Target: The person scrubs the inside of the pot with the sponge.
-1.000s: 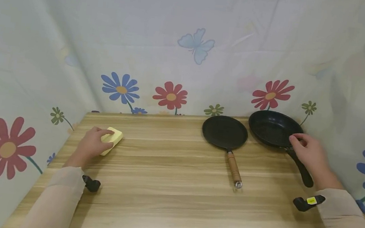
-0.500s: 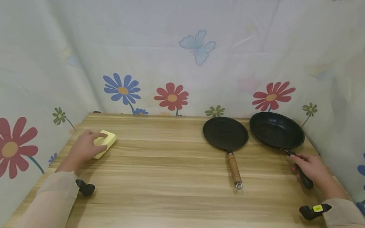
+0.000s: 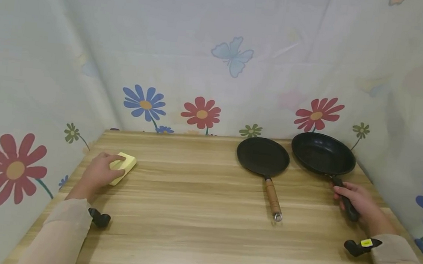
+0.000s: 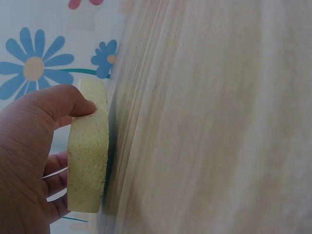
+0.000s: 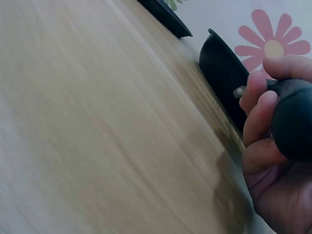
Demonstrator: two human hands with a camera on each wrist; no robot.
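Observation:
My left hand (image 3: 98, 173) grips a pale yellow sponge (image 3: 126, 165) at the table's left side. In the left wrist view the thumb presses one face of the sponge (image 4: 88, 161), and fingers show behind it. At the right, my right hand (image 3: 359, 201) holds the black handle (image 3: 348, 203) of a deep black frying pan (image 3: 321, 154). The right wrist view shows fingers curled round that handle (image 5: 295, 122), with the pan's outer wall (image 5: 222, 70) beyond. Left of this pan lies a flat black pan (image 3: 263, 156) with a wooden handle (image 3: 273, 196), touched by neither hand.
The wood-grain table (image 3: 179, 219) meets a white cloth backdrop (image 3: 167, 37) printed with flowers at its back and sides. Both pans stand near the back edge. A small black device (image 3: 99, 218) sits at my left wrist, another device (image 3: 362, 247) at my right.
My right hand has come down from beside the frying pan's rim and taken hold of its handle. My left hand has drawn the sponge slightly left and nearer.

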